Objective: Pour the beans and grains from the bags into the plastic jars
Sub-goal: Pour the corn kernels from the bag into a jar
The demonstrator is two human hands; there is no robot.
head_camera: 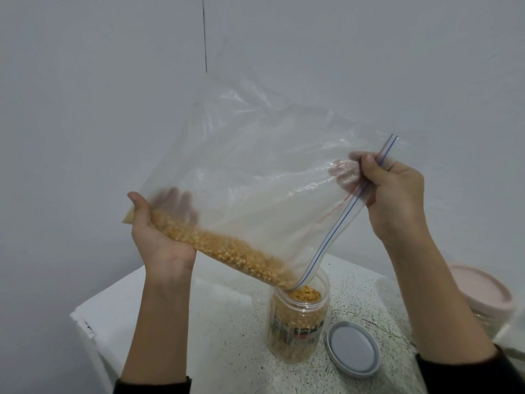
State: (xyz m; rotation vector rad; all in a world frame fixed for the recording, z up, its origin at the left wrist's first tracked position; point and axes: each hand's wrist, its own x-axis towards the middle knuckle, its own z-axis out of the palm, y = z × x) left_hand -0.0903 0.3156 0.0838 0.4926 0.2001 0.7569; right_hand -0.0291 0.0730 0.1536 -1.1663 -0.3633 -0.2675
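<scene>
A large clear zip bag (255, 172) is held tilted above the table, its open corner down in the mouth of a clear plastic jar (298, 322). Yellow grains (221, 248) lie along the bag's lower edge and run into the jar, which is filled nearly to its neck. My left hand (159, 237) grips the bag's bottom corner from underneath, fingers curled behind the plastic. My right hand (395, 191) pinches the zip strip with its red and blue lines at the upper right.
The jar's grey lid (353, 352) lies upside down on the speckled white table (227, 322), right of the jar. A second jar with a pink lid (477, 291) stands at the right edge, partly behind my right forearm. A plain wall is behind.
</scene>
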